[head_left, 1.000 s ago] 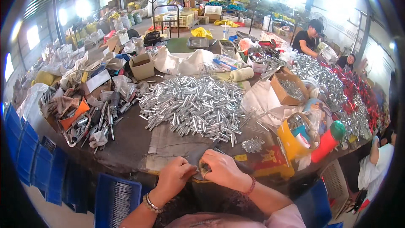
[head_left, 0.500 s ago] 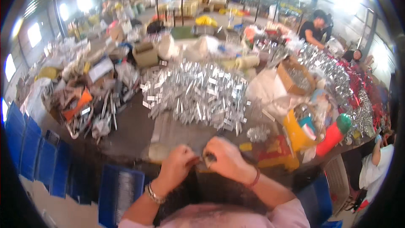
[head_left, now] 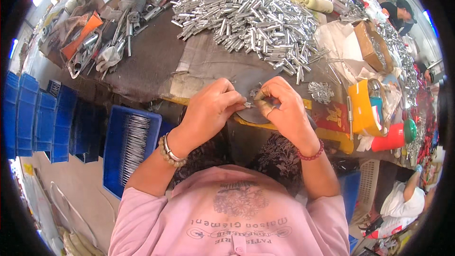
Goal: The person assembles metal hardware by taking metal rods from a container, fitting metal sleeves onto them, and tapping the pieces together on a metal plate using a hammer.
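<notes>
Near the table's front edge, my left hand pinches a small silvery metal piece between thumb and fingertips. Close by on the right, my right hand is also closed, thumb against fingers. Whatever lies in its pinch is too small to name. The fingertips of both hands almost meet around the metal piece. Beyond them spreads a big heap of short silver metal tubes. A little cluster of small metal parts lies to the right of my right hand.
A blue bin with rows of thin metal pieces stands at my left, beside stacked blue bins. Right on the table are a yellow container, a red jar with green lid and a cardboard box. Scrap lies far left.
The view has tilted downward, so the heap and table sit higher in the picture. Both hands stay close together, and the metal piece now shows at the left fingertips.
</notes>
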Demonstrator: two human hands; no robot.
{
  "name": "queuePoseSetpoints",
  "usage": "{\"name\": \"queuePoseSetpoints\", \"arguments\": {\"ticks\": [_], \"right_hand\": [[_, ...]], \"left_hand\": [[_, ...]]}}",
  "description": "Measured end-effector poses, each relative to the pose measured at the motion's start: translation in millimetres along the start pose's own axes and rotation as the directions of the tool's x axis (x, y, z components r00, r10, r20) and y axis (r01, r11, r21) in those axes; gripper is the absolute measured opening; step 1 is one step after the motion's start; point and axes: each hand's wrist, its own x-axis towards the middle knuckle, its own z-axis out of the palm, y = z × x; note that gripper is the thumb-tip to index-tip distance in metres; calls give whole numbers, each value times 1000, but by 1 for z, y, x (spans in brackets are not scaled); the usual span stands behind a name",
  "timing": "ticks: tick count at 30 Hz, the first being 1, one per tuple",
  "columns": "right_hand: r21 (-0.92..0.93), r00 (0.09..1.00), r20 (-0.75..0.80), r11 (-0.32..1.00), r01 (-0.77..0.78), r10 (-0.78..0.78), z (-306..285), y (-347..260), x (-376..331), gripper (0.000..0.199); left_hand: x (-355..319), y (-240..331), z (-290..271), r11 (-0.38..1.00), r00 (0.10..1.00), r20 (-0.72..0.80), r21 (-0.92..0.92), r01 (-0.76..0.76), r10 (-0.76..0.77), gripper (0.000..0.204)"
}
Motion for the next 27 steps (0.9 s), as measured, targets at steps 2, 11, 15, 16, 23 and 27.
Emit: {"name": "queuePoseSetpoints", "arguments": {"ticks": [2, 11, 15, 16, 23, 27], "right_hand": [[11, 999, 35, 1000, 8, -8, 5, -4, -1, 16], [-42, 996, 55, 997, 71, -68, 0, -3, 9, 15], [-268, 985, 4, 949, 168, -173, -10, -5, 6, 15], [-317, 987, 2, 936, 153, -160, -10, -9, 5, 15], [-503, 960, 119, 819, 277, -252, 4, -19, -18, 10], [-464, 936, 17, 827, 318, -350, 0, -13, -31, 16]], "left_hand": [[-5, -3, 1, 1000, 1000, -13, 25, -14, 15, 15], [6, -1, 2, 999, 1000, -20, 30, -12, 12, 15], [16, 4, 8, 997, 997, -28, 6, -75, 75, 11], [17, 2, 9, 996, 998, -13, 55, -68, 69, 9], [1, 4, 1, 999, 1000, -5, 40, 26, -25, 13], [3, 11, -1, 1000, 1000, -5, 2, 10, -10, 14]]}}
